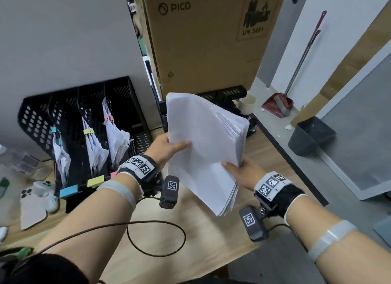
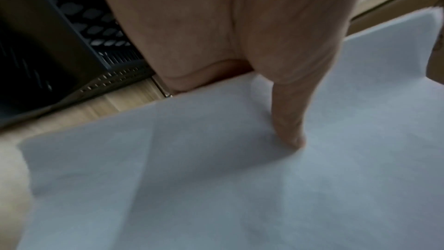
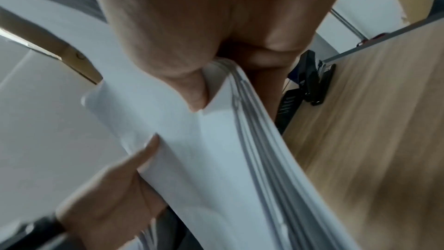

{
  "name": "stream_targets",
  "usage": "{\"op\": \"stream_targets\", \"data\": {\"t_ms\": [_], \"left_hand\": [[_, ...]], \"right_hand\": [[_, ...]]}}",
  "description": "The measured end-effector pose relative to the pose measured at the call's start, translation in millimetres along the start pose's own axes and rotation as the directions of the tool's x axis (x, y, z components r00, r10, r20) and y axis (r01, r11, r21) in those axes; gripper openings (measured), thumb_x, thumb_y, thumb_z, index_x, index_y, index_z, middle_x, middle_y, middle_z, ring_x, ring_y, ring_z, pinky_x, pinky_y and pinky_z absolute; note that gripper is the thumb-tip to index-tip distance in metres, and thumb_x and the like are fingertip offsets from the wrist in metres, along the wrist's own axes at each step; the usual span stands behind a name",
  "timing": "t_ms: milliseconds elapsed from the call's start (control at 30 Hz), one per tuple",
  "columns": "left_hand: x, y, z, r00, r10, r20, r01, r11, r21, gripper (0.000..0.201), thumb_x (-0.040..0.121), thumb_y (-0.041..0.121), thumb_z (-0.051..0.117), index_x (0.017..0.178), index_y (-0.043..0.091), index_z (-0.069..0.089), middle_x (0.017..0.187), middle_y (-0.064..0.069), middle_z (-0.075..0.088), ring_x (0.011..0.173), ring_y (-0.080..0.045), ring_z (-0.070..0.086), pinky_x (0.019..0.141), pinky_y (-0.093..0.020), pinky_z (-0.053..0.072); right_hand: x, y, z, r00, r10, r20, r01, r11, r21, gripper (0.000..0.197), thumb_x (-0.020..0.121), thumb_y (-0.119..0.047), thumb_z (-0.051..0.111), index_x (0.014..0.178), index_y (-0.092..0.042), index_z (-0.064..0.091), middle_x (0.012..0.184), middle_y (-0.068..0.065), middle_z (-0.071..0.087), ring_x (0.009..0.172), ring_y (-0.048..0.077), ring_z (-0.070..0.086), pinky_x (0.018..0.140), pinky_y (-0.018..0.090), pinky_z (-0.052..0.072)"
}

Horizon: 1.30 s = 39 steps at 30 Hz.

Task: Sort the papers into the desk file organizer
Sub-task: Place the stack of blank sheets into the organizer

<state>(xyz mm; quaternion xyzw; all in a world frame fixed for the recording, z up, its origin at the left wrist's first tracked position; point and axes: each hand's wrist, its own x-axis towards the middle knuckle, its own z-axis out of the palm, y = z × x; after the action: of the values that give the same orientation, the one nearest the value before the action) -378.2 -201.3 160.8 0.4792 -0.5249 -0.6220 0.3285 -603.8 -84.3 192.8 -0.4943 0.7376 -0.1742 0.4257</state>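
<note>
A thick stack of plain white paper sheets (image 1: 206,148) is held above the light wooden desk top (image 1: 190,241), tilted, with its far edge raised toward the large brown cardboard box (image 1: 203,38). The sheets are blank on the visible face; along the right side the loose edges fan apart in uneven layers, and the near right corner hangs free. The left hand (image 1: 167,146) grips the stack's left edge, thumb laid flat on the top sheet and the other fingers hidden beneath. The right hand (image 1: 243,173) clamps the near right edge, thumb on top, fingers under the sheets. The black perforated plastic desk file organizer (image 1: 84,123) stands to the left against the wall; three of its slots hold clipped paper bundles, and its near rim carries blue, yellow and pink labels.
</note>
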Motion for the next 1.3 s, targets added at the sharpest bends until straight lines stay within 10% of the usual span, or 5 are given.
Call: {"op": "stream_targets", "data": {"t_ms": [400, 667, 833, 1033, 1300], "left_hand": [[-76.0, -32.0, -53.9, 0.974, -0.147, -0.174, 0.165, 0.982, 0.096, 0.029, 0.096, 0.017, 0.066, 0.124, 0.018, 0.062, 0.120, -0.009, 0.073, 0.111, -0.034, 0.069, 0.092, -0.052, 0.058], [-75.8, -16.4, -73.4, 0.909, -0.179, -0.377, 0.228, 0.969, 0.090, 0.056, 0.092, 0.016, 0.068, 0.144, 0.018, 0.046, 0.127, -0.006, 0.057, 0.117, -0.026, 0.058, 0.101, -0.048, 0.053], [-69.9, -4.2, -93.0, 0.942, -0.237, -0.238, 0.253, 0.967, 0.039, 0.060, 0.098, 0.016, 0.060, 0.152, 0.025, 0.036, 0.149, -0.003, 0.047, 0.130, -0.024, 0.048, 0.112, -0.048, 0.040], [-64.0, -6.2, -123.1, 0.966, -0.138, -0.218, 0.152, 0.987, 0.048, 0.059, 0.098, 0.008, 0.058, 0.144, 0.035, 0.034, 0.112, 0.014, 0.055, 0.096, -0.017, 0.053, 0.090, -0.039, 0.046], [-62.3, -9.9, -162.5, 0.970, -0.042, -0.239, 0.064, 0.994, 0.083, 0.076, 0.096, 0.009, 0.059, 0.158, 0.027, 0.021, 0.162, -0.005, 0.026, 0.117, -0.016, 0.053, 0.114, -0.047, 0.042]], "right_hand": [[-2.3, -46.3, 3.1, 0.977, -0.055, 0.207, 0.025, 0.989, 0.148, 0.036, 0.087, -0.037, 0.067, 0.112, -0.013, 0.063, 0.091, -0.001, 0.066, 0.073, 0.013, 0.064, 0.057, 0.012, 0.052], [-5.0, -94.6, 17.4, 0.970, -0.240, 0.047, 0.238, 0.971, 0.034, 0.037, 0.094, -0.024, 0.055, 0.126, -0.007, 0.054, 0.119, 0.009, 0.062, 0.112, 0.027, 0.058, 0.089, 0.027, 0.042], [-3.2, -131.9, 40.0, 0.947, -0.320, -0.017, 0.317, 0.944, -0.094, 0.024, 0.097, -0.018, 0.046, 0.075, -0.023, 0.050, 0.074, 0.001, 0.057, 0.071, 0.022, 0.056, 0.061, 0.028, 0.042], [9.4, -172.8, 85.7, 0.931, -0.363, -0.031, 0.332, 0.879, -0.343, 0.029, 0.090, -0.017, 0.044, 0.115, -0.024, 0.056, 0.104, 0.015, 0.066, 0.094, 0.038, 0.061, 0.081, 0.038, 0.051], [40.9, -203.0, 134.6, 0.947, -0.297, -0.122, 0.229, 0.891, -0.391, 0.029, 0.086, -0.009, 0.042, 0.110, -0.018, 0.054, 0.088, 0.010, 0.059, 0.086, 0.036, 0.059, 0.069, 0.031, 0.042]]}}
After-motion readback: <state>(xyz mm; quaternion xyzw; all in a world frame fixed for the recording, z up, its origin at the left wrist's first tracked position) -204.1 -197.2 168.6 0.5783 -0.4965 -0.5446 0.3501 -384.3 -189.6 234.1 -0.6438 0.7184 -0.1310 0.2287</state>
